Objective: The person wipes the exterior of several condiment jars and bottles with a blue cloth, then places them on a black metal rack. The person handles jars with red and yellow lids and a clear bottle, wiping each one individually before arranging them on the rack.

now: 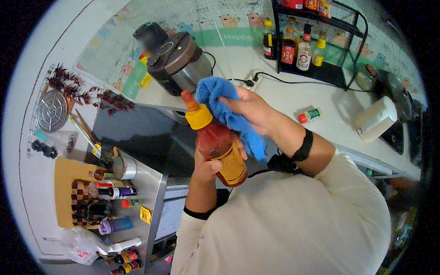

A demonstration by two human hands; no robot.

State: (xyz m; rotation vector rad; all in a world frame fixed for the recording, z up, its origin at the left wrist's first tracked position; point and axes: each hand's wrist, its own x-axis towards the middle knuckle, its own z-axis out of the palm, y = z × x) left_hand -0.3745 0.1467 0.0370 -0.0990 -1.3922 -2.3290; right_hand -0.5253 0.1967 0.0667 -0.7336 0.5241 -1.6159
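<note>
A plastic squeeze bottle of red sauce with a yellow cap and a red-stained nozzle is tilted in front of my torso. My left hand grips its lower part around the yellow label. A blue fluffy cloth is bunched in my right hand, thumb on top. The cloth hangs down along the bottle's right side and lies against or very near its shoulder; whether it touches there I cannot tell. Part of my left hand's fingers is hidden behind the bottle.
On the white counter stand an electric pressure cooker, a black rack with sauce bottles, a small red-capped shaker and a whitish metal container. A power strip has cords plugged in. Left, a steel table holds a pot, bottles and bags.
</note>
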